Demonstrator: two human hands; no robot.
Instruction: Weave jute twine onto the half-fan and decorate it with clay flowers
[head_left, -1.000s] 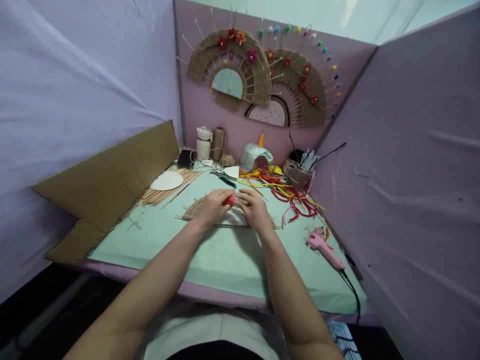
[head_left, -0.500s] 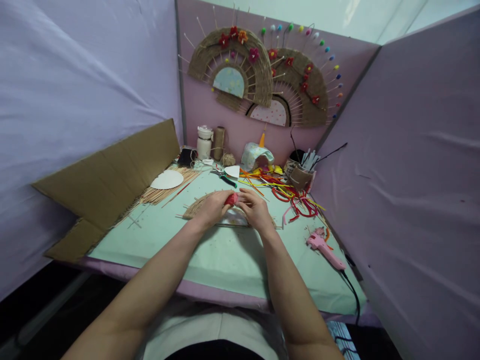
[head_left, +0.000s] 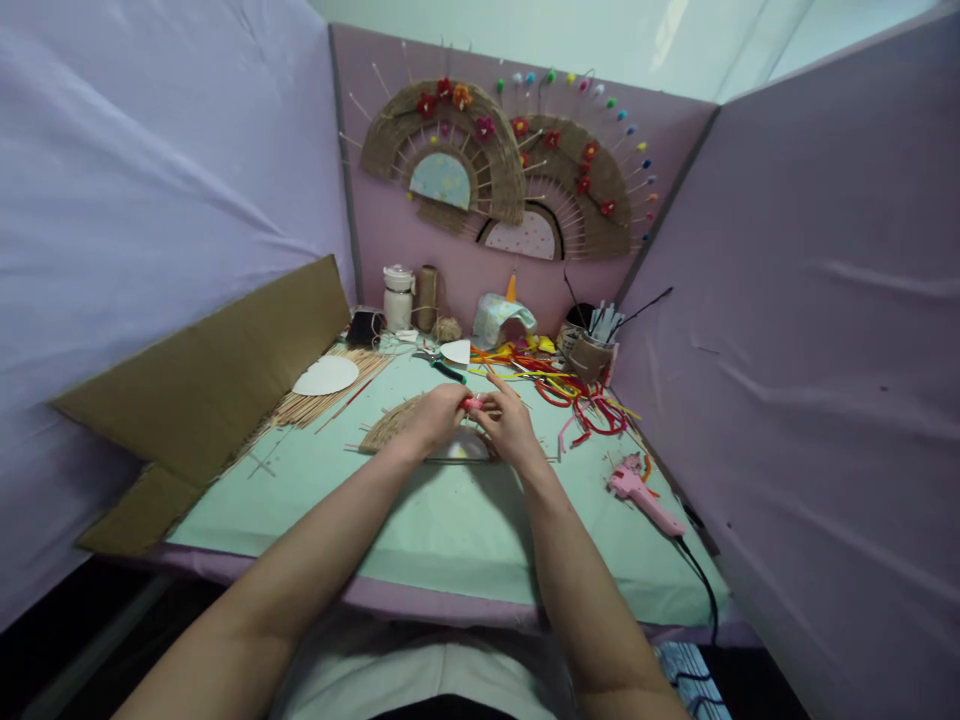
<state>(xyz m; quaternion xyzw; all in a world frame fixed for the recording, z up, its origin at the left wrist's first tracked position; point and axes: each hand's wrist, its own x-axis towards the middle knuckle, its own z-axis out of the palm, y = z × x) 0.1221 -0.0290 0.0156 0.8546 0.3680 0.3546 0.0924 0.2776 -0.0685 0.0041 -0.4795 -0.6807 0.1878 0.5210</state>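
Both hands meet in the middle of the counter [head_left: 450, 540], which has a pale green top. The left hand [head_left: 429, 418] and the right hand [head_left: 511, 425] are close together, fingertip to fingertip. Between them is a small red piece [head_left: 470, 403]. Each hand's grip is pinching it, one from each side. The piece is too small to tell just what it is. It sits a little above the counter, right over a half-round woven fan [head_left: 386, 432] that lies flat under the hands. Thin sticks poke out of the fan's edge.

To the right of the hands is a messy pile of red, orange and yellow strips [head_left: 581, 392]. Nearer to the person on that side lies a pink glue gun [head_left: 643, 493] with a black cord that runs off the edge.

To the left lies a bundle of thin sticks [head_left: 330, 392] with a white half circle [head_left: 326, 376] on top. A big piece of cardboard [head_left: 202, 370] leans beside it, along the left wall.

At the back stand a white jar [head_left: 396, 295], a roll of string [head_left: 427, 297] and a brown cup [head_left: 592, 352] full of tools. Green-handled scissors [head_left: 439, 362] lie just past the hands.

Two finished fans [head_left: 450, 140] hang on the pink back wall. They have little flowers and bright balls on them.
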